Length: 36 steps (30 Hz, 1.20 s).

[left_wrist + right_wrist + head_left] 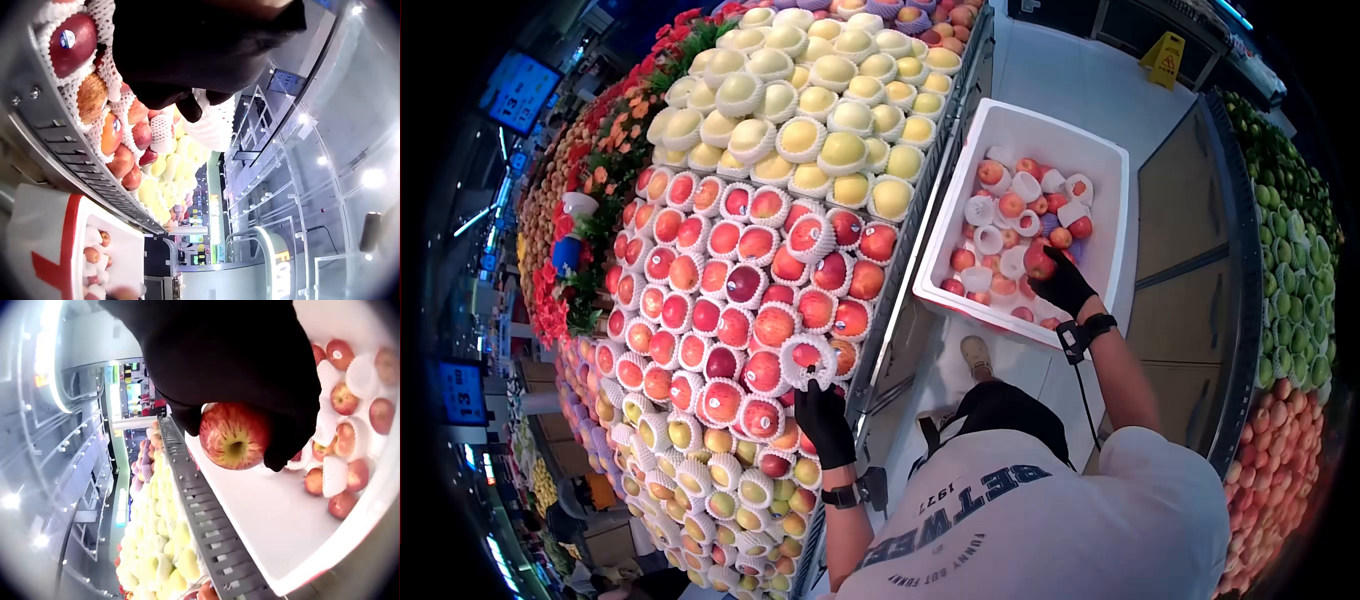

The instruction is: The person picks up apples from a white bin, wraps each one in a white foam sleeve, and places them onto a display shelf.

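My right hand (1062,286), in a black glove, grips a bare red apple (234,436) above the white foam box (945,235). The apple's streaked skin and the hollow at one end face the right wrist camera. Over the front edge of the apple display, my gloved left hand (824,420) holds a white foam net (824,352) by its side. Red shows inside the net's ring in the head view; I cannot tell whether that is an apple in it or one behind. In the left wrist view the net (212,128) sticks out beyond the fingertips.
Netted red apples (722,400) fill the sloped display, with yellow fruit (842,152) behind them. A metal rail (209,531) edges the display beside the box. Loose apples and foam nets (978,210) lie in the box. Green fruit (1290,270) stands at the right.
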Tool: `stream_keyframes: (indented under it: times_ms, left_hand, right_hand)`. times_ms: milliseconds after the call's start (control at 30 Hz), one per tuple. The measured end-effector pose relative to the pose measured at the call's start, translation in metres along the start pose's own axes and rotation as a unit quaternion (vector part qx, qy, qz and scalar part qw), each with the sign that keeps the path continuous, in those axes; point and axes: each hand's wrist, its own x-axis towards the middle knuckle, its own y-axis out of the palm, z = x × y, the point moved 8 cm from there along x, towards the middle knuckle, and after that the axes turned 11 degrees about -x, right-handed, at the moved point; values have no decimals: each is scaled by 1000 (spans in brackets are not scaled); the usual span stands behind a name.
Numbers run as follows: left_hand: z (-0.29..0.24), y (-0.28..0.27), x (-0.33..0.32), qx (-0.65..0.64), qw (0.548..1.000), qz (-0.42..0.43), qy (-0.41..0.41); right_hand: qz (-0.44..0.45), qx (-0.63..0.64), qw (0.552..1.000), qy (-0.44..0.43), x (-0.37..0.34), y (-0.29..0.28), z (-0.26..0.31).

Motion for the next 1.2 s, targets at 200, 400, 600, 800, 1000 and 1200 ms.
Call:
stream_keyframes:
  times_ms: [200,400,600,800,1000,1200]
  left_hand:
    - [30,25,12,14,999,0,-41]
    - [58,52,18,76,995,24,-58]
    - [80,85,10,81,992,11,-96]
    - [87,92,-1,142,987,-34,-73]
    - [86,83,-6,166,982,-53,-71]
    - [91,80,-3,177,979,-66,-77]
  right_hand:
    - [-37,24,999,26,11,-11,-99]
    - [38,16,997,71,31,-6,-134]
    - [102,20,995,-7,80,53,-133]
    - [259,-7,966,5,133,146,-133]
    - [179,-40,972,146,175,202,-155]
    - [140,74,950,268,155,210,-149]
